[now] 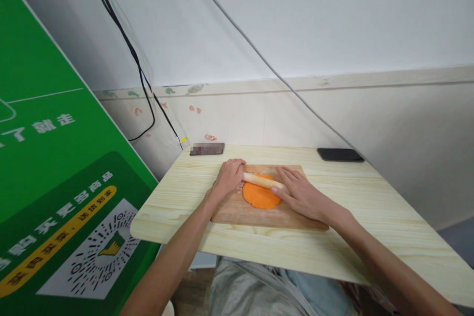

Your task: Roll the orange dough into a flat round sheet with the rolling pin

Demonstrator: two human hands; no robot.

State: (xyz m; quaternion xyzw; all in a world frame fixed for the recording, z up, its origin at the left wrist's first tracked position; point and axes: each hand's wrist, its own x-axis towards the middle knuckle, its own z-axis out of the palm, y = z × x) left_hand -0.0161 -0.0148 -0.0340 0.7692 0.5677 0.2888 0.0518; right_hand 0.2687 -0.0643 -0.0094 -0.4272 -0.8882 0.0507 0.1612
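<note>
A flat orange round of dough (261,198) lies on a wooden board (237,213). Across its far part rests a pale wooden rolling pin (262,181), slightly slanted. My left hand (230,176) is closed over the pin's left end, its fingers curled. At the other end, my right hand (298,190) grips the pin, with the thumb on the near side and the longer fingers reaching over the far side. Both pin ends are hidden under my hands.
The board sits on a light wood-patterned table (174,207). Near the wall lie a dark phone (339,155) on the right and a dark, partly blurred flat device (207,149) on the left. A grey cable (255,49) and black cables (126,34) hang down. A green printed panel (55,158) stands left.
</note>
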